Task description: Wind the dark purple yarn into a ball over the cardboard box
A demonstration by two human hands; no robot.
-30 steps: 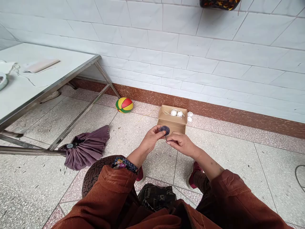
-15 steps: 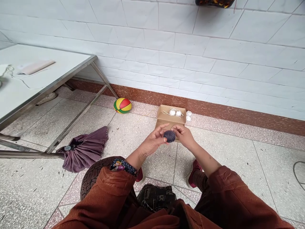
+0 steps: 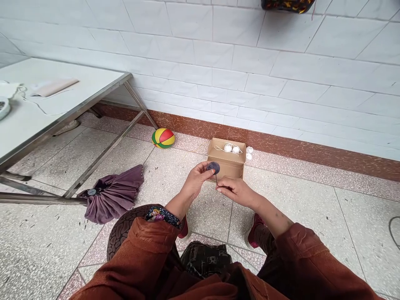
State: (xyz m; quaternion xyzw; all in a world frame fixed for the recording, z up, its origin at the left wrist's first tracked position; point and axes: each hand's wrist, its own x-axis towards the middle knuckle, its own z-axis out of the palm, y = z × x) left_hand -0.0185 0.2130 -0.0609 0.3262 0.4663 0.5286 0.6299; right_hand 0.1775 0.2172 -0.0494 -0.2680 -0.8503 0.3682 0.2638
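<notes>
Half a second ago our right hand was up beside the far side of the ball of dark yarn; now it sits lower, nearer our body, and a short strand shows between the two, looking fairly straight. The pose closely matches the one from a second ago, so we judge that the hand has gone once round and the yarn is being wound, though we cannot tell how much has been added. The ball is in our left hand, pinched between the thumb and the other fingers, held in the air above the near part of the open cardboard box as we look down. Our right fingers appear pressed together on the strand just below the ball, apart from it. Two white balls lie in the far part of the box, by the wall, and the multicoloured ball rests on the floor near the table leg.
</notes>
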